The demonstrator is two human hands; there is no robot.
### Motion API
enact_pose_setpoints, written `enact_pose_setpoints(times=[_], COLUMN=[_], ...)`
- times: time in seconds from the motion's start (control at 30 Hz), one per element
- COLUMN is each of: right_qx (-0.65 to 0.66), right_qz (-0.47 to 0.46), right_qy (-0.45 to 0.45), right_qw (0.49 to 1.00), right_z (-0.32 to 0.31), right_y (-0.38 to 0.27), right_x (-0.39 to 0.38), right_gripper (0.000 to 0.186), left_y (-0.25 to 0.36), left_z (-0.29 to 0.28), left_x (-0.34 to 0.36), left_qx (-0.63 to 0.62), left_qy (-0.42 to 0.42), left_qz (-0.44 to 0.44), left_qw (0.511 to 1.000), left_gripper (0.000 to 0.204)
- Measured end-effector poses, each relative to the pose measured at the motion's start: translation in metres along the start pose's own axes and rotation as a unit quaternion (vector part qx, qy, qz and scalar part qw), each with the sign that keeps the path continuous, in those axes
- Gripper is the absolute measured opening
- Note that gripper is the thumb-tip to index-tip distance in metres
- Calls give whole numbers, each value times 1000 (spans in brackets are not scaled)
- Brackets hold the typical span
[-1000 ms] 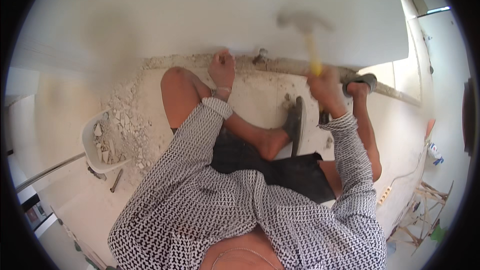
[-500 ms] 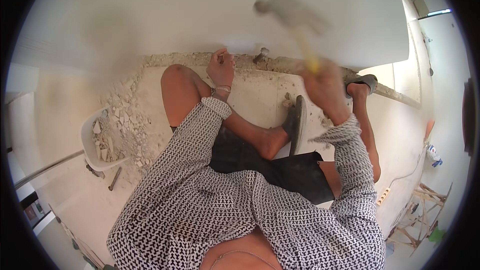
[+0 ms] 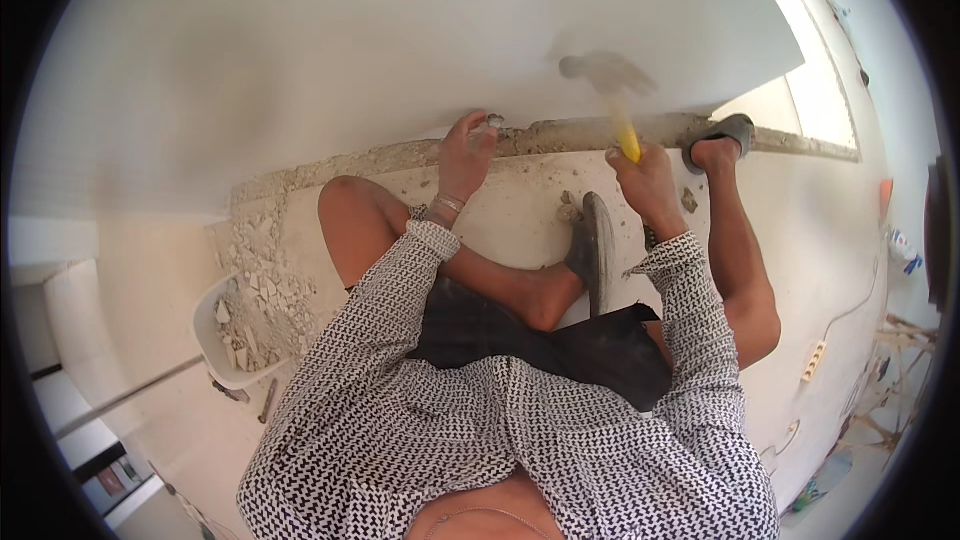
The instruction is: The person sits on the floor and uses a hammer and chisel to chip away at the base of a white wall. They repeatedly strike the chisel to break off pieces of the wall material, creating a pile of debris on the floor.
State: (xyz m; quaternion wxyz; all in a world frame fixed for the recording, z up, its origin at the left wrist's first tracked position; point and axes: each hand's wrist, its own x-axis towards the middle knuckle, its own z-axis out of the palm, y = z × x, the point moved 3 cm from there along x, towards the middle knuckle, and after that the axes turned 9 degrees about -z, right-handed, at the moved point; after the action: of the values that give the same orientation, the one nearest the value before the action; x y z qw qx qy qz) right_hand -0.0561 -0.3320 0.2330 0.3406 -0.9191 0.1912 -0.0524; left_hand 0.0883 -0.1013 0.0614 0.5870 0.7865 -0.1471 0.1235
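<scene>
My left hand (image 3: pixel 468 162) is at the base of the pale wall, its fingers curled around a short metal chisel (image 3: pixel 495 121). Only the chisel's blunt, battered end shows; the hand hides most of its shaft. To the right, my right hand (image 3: pixel 648 185) grips the yellow handle of a claw hammer (image 3: pixel 627 140). The hammer's grey head, slightly blurred, is raised in front of the wall, right of the chisel and apart from it. A rough, broken strip (image 3: pixel 560 135) of mortar runs along the foot of the wall.
Broken rubble (image 3: pixel 270 285) lies to the left, beside a white scoop-like container (image 3: pixel 212 325) holding shards. A metal rod (image 3: pixel 268 400) rests near it. My bent legs and dark shoes (image 3: pixel 597 250) occupy the middle floor. A power strip (image 3: pixel 814 361) with a cable lies at right.
My left hand has moved right and closed on the chisel, which stood apart from it before. The hammer has come lower and blurs less. The view has shifted.
</scene>
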Motion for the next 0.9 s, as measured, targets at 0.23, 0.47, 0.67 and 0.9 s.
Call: enact_pose_setpoints(times=[0.23, 0.47, 0.67, 0.9], right_qx=[275, 218, 102, 29], right_qz=[112, 124, 109, 74], right_qy=[91, 100, 90, 70], right_qw=[951, 963, 985, 994], right_z=[-20, -22, -25, -29], right_y=[19, 49, 58, 59], right_x=[-39, -33, -37, -41], right_gripper=[29, 28, 30, 32], left_y=[9, -29, -42, -45], left_z=[42, 45, 46, 44], left_x=[-4, -47, -40, -26], left_qx=[-41, -284, -385, -431], left_qy=[-115, -26, 27, 66], left_qz=[-222, -217, -272, -310], left_qw=[967, 934, 882, 845], left_gripper=[29, 20, 20, 27])
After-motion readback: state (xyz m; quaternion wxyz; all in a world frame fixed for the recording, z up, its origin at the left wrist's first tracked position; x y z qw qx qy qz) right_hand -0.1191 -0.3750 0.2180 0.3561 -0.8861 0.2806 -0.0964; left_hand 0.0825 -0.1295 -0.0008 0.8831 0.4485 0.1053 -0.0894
